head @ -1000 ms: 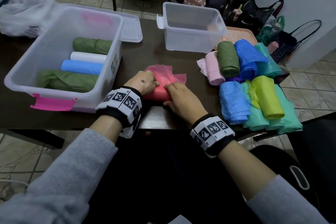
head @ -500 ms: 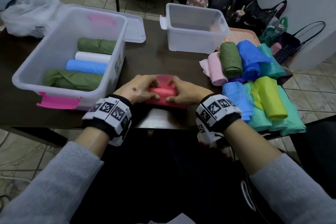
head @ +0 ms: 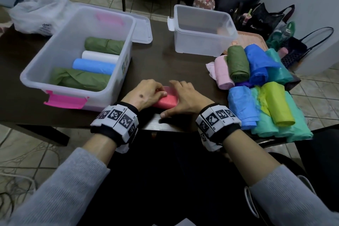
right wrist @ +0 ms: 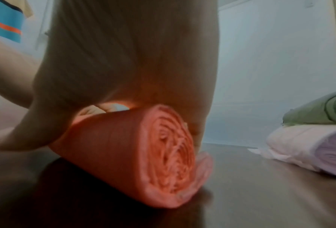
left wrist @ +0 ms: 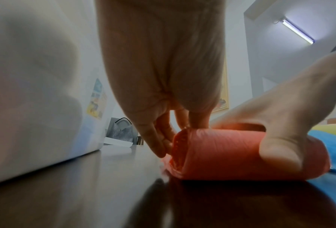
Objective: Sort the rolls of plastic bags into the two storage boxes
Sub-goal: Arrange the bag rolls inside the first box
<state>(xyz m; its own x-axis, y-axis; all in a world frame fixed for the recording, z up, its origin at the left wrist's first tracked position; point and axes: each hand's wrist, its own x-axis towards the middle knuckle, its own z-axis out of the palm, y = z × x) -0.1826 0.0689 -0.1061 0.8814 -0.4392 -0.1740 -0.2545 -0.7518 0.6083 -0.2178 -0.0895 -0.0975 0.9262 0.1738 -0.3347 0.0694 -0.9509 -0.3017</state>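
A red roll of bags (head: 166,102) lies on the dark table (head: 161,64) near its front edge. My left hand (head: 146,93) curls over its left end, its fingertips (left wrist: 163,146) against that end. My right hand (head: 185,97) covers the right part, with its thumb (left wrist: 280,148) on the near side. The spiral end of the red roll (right wrist: 163,154) faces the right wrist view. The large clear box (head: 36,71) at left holds two green rolls (head: 104,45), a white roll (head: 100,56) and a blue roll (head: 93,66). The small clear box (head: 201,46) behind has no rolls in it.
Several rolls in pink, green, blue, teal and yellow are piled (head: 256,88) at the table's right edge. A lid (head: 143,31) lies behind the large box and a white plastic bag (head: 36,13) at far left. Handbags (head: 266,18) stand on the floor beyond.
The loose red sheet that lay beyond the roll has been wound in. The roll is now tighter, and both hands have closed in over it.
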